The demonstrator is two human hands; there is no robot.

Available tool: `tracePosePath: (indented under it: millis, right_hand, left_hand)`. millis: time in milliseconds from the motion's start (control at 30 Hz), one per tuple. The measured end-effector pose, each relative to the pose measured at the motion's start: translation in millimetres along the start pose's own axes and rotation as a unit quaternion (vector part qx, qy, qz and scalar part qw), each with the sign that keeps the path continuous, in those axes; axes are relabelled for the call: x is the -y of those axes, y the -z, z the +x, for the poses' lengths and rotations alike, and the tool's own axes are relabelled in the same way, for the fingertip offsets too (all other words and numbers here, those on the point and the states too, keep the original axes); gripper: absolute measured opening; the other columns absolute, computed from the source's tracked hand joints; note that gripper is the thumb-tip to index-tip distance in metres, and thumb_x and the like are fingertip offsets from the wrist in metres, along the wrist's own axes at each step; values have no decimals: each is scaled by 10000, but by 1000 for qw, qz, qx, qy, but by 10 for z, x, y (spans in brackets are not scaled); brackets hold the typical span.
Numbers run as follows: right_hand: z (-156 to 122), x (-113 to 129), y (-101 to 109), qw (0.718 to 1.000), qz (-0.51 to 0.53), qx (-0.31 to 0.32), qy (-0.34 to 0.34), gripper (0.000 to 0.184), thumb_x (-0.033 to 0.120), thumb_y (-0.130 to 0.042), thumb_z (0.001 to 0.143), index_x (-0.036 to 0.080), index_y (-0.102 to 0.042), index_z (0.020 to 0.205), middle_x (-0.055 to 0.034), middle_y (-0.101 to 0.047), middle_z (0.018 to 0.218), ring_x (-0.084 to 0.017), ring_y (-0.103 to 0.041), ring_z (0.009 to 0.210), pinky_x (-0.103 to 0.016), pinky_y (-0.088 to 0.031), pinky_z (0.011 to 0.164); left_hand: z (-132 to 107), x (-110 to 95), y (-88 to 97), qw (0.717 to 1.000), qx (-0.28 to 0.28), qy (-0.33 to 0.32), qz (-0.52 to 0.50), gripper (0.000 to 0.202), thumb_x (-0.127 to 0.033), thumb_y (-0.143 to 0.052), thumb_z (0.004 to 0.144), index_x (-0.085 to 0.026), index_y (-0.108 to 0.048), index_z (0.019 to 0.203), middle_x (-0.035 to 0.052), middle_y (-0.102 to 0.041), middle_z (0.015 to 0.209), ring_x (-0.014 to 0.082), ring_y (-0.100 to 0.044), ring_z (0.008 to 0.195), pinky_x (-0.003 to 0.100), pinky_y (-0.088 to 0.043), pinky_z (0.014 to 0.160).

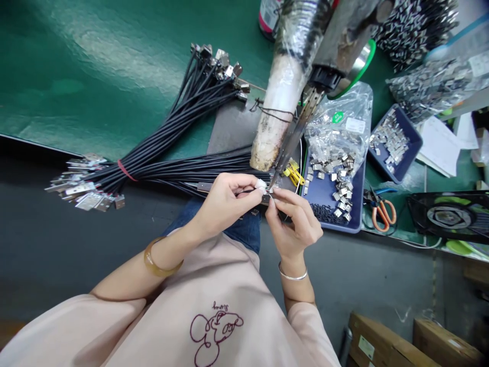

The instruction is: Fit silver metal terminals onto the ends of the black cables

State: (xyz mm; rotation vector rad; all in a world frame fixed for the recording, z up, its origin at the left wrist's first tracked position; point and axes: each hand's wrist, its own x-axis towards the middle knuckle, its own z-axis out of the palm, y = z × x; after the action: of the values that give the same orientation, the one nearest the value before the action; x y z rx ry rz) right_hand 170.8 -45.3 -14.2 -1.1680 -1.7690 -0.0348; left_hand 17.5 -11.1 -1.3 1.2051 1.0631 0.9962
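My left hand is closed in a pinch, with a white cover on one fingertip, and grips a black cable near its small metal connector. Close against it, my right hand pinches what looks like thin solder wire; its fingertips partly hide the connector. Between both hands the tip of a soldering iron points down at the connector. Left of the hands lie bundles of black cables with metal ends, one tied with a red band.
A white, plastic-wrapped tube hangs beside the iron. On the right, a blue tray holds metal connector shells and small black parts. Beyond it are a smaller blue bin, orange-handled scissors and a black fan. A yellow clip lies near the iron.
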Motion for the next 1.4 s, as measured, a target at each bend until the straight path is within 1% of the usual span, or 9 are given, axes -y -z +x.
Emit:
tracePosePath:
  millis: [167, 300, 367, 433, 533, 667, 967, 1167, 1400]
  right_hand:
    - [-6, 44, 60, 999, 5, -6, -35, 211, 71, -697, 842, 251, -651, 944, -6, -788, 962, -164, -774, 833, -287, -647, 723]
    - [26, 129, 227, 980, 97, -83, -151, 139, 170, -611, 936, 254, -656, 1037, 58, -664, 651, -108, -657, 491, -225, -504, 425]
    - [49, 173, 293, 971, 116, -105, -180, 175, 197, -582, 958, 260, -622, 1115, 77, -628, 612, -99, -605, 422, -220, -461, 380]
    - [66, 204, 313, 973, 96, -100, -186, 197, 176, -594, 950, 263, -607, 1127, 53, -712, 728, -110, -673, 500, -229, -528, 438]
    - [76, 211, 267, 977, 70, -24, -200, 118, 158, -643, 919, 240, -645, 1003, 4, -777, 967, -127, -757, 690, -256, -634, 610]
    - [77, 162, 174, 959, 121, 79, -246, 42, 190, -661, 905, 213, -655, 870, -19, -767, 1022, -133, -767, 814, -251, -656, 696]
    - [93, 78, 103, 983, 61, 75, -154, 97, 138, -656, 874, 221, -632, 831, -21, -760, 996, -148, -743, 896, -286, -641, 757]
    - [79, 70, 86, 974, 96, 78, -189, 92, 138, -646, 881, 212, -612, 837, -36, -754, 1034, -145, -751, 876, -280, -642, 752]
    - [77, 62, 107, 953, 169, 87, -237, 97, 137, -654, 880, 210, -613, 829, -24, -746, 1059, -127, -757, 850, -256, -641, 741]
  left_hand:
    - [-18, 2, 8, 1000, 17, 9, 13, 188, -215, -607, 805, -137, -597, 634, -14, -483, 595, 78, -394, 562, 214, -326, 525]
    - [-50, -8, 24, 999, 27, -4, 24, 169, -202, -602, 812, -134, -612, 658, -22, -458, 604, 77, -375, 572, 215, -308, 530]
    - [-71, -5, 32, 999, 29, -13, 24, 165, -204, -601, 819, -133, -620, 672, -25, -448, 608, 76, -366, 572, 213, -302, 528]
    - [-92, 2, 37, 999, 31, -17, 28, 161, -201, -598, 826, -132, -628, 684, -28, -440, 608, 74, -355, 568, 212, -297, 523]
    - [-109, 4, 39, 998, 32, -30, 50, 161, -191, -593, 828, -126, -645, 690, -26, -455, 607, 73, -355, 562, 210, -300, 518]
    - [-90, -9, 27, 996, 23, -59, 62, 143, -169, -605, 803, -120, -677, 691, -5, -540, 643, 77, -403, 580, 206, -325, 526]
    - [-21, 15, 12, 997, -5, -47, 61, 155, -189, -622, 788, -128, -659, 651, -36, -432, 539, 67, -319, 518, 210, -264, 490]
    - [-27, -4, 3, 997, -10, -31, 67, 126, -167, -609, 783, -127, -647, 669, -20, -496, 596, 74, -378, 551, 207, -309, 508]
    - [-38, -44, -9, 995, -22, -74, 57, 112, -153, -619, 790, -121, -676, 698, -36, -465, 599, 57, -346, 530, 182, -262, 452]
